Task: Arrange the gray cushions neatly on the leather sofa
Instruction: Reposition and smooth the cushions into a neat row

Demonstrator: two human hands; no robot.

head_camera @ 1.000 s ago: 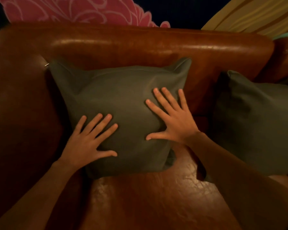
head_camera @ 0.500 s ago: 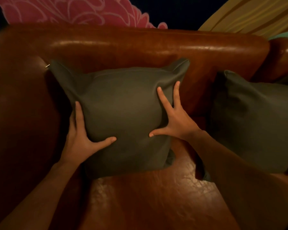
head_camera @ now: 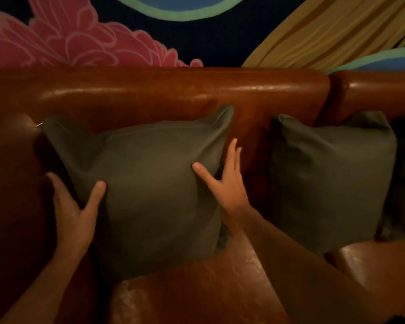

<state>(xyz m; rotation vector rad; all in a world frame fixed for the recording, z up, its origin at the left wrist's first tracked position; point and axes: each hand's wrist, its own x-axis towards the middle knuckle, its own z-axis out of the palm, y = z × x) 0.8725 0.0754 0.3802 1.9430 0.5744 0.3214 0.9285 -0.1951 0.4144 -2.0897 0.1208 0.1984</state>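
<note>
Left cushion upright against leather sofa backrest, second cushion beside. Your left hand and right hand spread, cupping side edges, thumbs on front. Soft, light, squashy: grip sides, not corners.

No legible text or labels.

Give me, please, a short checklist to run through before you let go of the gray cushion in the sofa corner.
1. Left hand at the corner cushion's left edge, thumb on its front: ok.
2. Right hand at its right edge, thumb on its front: ok.
3. Cushion leaning against the sofa backrest: ok.
4. Cushion standing square: not ok, it tilts a little.
5. Second cushion upright, apart from the first: ok.
6. Further cushion at the right edge tidy: cannot tell.
</note>
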